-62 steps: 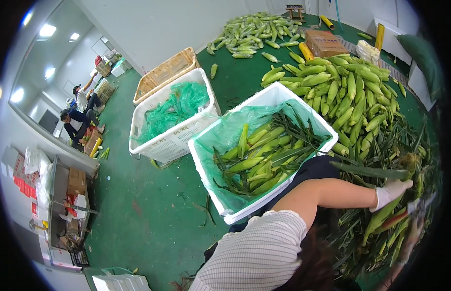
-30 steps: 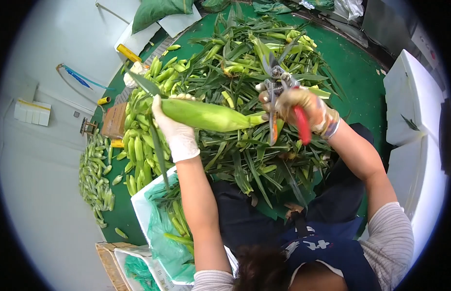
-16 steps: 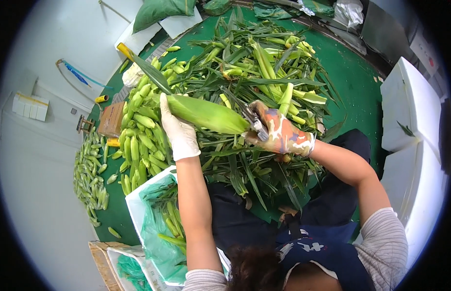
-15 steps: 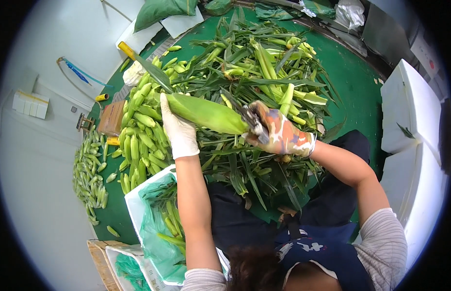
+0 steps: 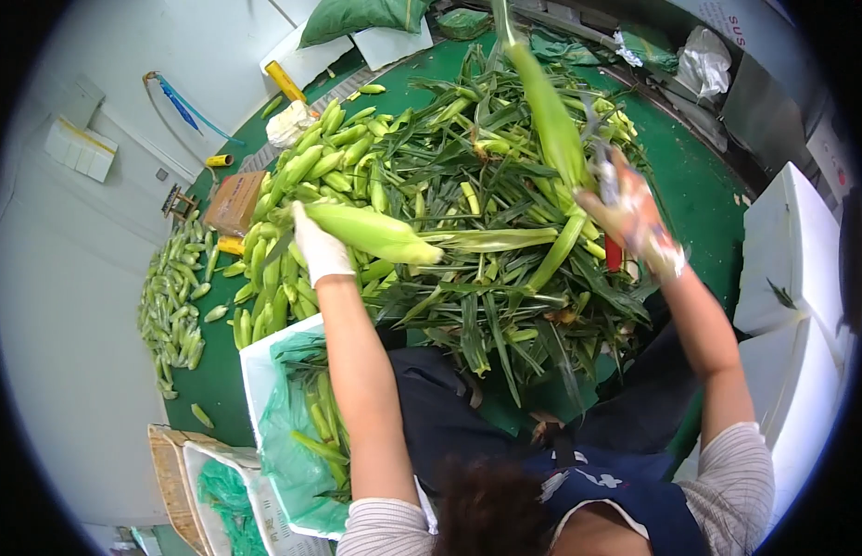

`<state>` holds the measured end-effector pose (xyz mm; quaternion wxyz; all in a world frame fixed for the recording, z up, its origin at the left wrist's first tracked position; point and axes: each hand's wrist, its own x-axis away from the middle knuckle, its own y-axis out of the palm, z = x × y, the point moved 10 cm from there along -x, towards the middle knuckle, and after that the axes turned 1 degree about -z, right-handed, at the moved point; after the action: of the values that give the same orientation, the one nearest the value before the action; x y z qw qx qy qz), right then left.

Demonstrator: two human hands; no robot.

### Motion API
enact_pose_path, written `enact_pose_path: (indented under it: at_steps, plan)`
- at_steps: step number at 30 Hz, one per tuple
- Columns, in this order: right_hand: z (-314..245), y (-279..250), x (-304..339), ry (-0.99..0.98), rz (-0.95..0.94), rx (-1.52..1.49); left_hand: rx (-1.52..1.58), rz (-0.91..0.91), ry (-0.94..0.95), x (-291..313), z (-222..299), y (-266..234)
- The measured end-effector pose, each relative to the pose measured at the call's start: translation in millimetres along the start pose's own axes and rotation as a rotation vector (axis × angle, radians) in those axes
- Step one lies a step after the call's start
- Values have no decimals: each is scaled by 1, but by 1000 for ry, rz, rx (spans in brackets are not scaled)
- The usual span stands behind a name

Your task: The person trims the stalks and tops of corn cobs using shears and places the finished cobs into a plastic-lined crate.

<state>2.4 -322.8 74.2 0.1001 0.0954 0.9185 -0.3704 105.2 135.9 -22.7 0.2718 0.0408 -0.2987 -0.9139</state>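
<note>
Corn (image 5: 371, 232): we hold one green ear on a slant, up over the place where the corn pile (image 5: 273, 278) meets the leaf heap (image 5: 440, 185); its pale end points right and sits a bit lower.
Left hand (image 5: 322, 246): white glove, fingers curled round the left end of that ear, with no gap that we can see.
Right hand (image 5: 633, 218): our glove with patches of colour, blurred, fingers bent round the shears (image 5: 608, 176).
Shears' look: grey metal at the top, red handle (image 5: 614, 252) below our hand; we can't make out how far apart the blades are.
Husk (image 5: 550, 120): long, green and blurred, it goes up from just beside our right hand; we can't say if they touch.
Leaf heap's place: on the green floor (image 5: 232, 408), in front of our legs (image 5: 422, 371).
Corn pile's place: left of the heap, past our left hand.
Small pile (image 5: 176, 296): more ears, farther left, by the wall.
White box (image 5: 249, 380): beside our left arm, lined with a green bag (image 5: 287, 473), with ears and leaves in it.
Crate (image 5: 192, 477): white, just left of the white box, next to a brown basket (image 5: 165, 463).
Carton (image 5: 234, 204): brown, near the corn pile.
Sack (image 5: 361, 23): green, up at the far edge.
</note>
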Motion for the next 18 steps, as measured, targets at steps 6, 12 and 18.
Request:
enact_pose_path:
  at_steps: [6,12,18]
  plan:
    - [-30,76,5,-128,-301,204,-151,-220,-169,41,-34,82]
    - [-23,147,38,-43,-363,-506,-338,-554,-171,136,-63,160]
    - [-6,149,46,-56,-502,-228,-681,-660,28,168,-72,146]
